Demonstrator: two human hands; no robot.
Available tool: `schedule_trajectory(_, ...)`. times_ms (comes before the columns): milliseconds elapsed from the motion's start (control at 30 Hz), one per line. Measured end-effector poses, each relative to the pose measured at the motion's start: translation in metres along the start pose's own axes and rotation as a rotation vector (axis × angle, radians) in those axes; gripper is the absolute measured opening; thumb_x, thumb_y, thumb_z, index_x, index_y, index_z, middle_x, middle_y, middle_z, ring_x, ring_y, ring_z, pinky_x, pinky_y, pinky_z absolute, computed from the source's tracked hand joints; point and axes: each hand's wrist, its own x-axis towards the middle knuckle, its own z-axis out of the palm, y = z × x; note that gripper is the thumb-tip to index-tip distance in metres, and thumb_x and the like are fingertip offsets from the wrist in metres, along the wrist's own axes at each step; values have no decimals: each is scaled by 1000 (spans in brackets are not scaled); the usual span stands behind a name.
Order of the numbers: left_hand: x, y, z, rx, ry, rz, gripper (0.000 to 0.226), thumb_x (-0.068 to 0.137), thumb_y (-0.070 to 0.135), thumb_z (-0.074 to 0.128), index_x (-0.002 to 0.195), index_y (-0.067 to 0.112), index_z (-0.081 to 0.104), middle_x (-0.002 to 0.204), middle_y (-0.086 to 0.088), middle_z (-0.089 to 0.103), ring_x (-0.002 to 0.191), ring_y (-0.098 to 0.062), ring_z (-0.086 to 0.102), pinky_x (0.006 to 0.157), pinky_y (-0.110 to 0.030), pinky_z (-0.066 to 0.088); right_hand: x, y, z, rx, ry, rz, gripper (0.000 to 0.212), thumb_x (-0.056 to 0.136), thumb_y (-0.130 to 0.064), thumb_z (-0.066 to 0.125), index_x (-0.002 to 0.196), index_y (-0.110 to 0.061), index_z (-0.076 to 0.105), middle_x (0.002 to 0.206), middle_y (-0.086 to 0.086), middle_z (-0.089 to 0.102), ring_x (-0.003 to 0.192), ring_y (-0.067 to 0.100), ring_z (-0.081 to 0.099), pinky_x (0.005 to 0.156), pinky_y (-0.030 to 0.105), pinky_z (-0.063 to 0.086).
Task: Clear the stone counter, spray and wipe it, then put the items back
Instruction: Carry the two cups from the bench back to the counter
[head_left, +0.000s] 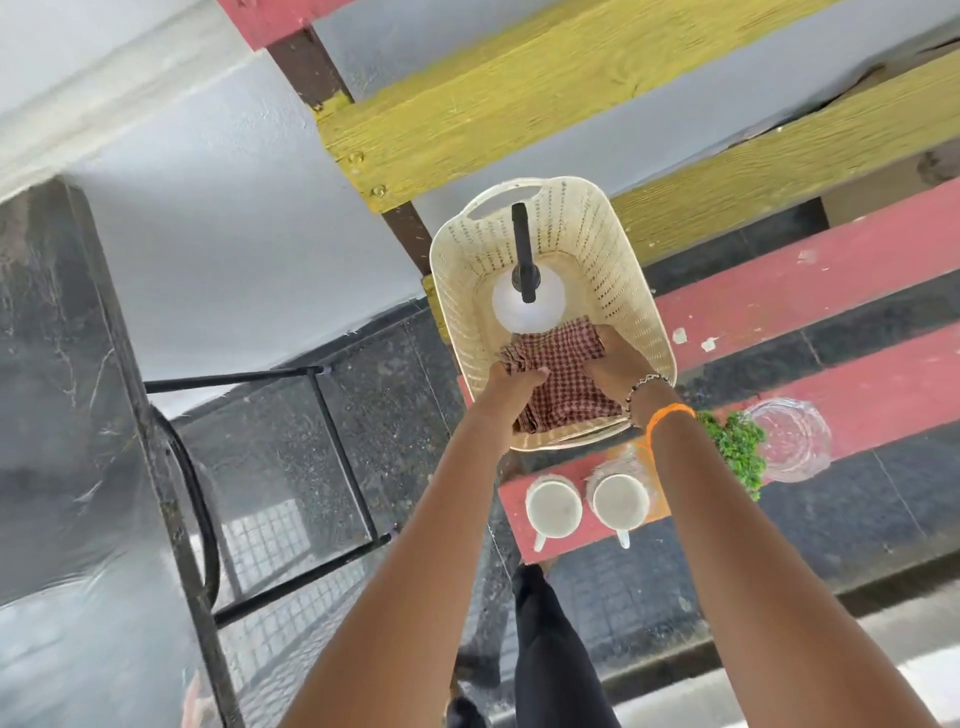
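Note:
A cream plastic basket stands on a red plank of a slatted bench. Inside it a white spray bottle with a black nozzle stands upright. A red checked cloth lies in the basket's near end and hangs over its rim. My left hand pinches the cloth's bunched left edge. My right hand reaches into the basket and grips the cloth's right side. Two white mugs sit on the plank just below the basket. The grey stone counter runs along the left.
A clear glass jar and a green leafy plant sit right of my right wrist. Yellow and red planks cross the top. A black metal frame with mesh stands between counter and bench. My dark-clad leg shows below.

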Motion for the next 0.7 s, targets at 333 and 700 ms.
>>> schedule_trajectory(333,-39,-7,-10,54,106,297,19,93,15,48,108,19,57,119,-2,57,103,-14,58,92,-31,48,-33,-6,-9,-24,83,-63,37,89,-3,37,120,1,57,128,16,58,119,30,52,102,39,40)
schedule_trajectory(700,-72,-105,-16,35,186,241,16,92,9,47,85,16,60,69,1,51,63,-10,45,58,-21,37,-130,58,20,255,204,-117,21,88,-4,45,79,-15,62,66,-13,55,64,3,52,58,7,39)
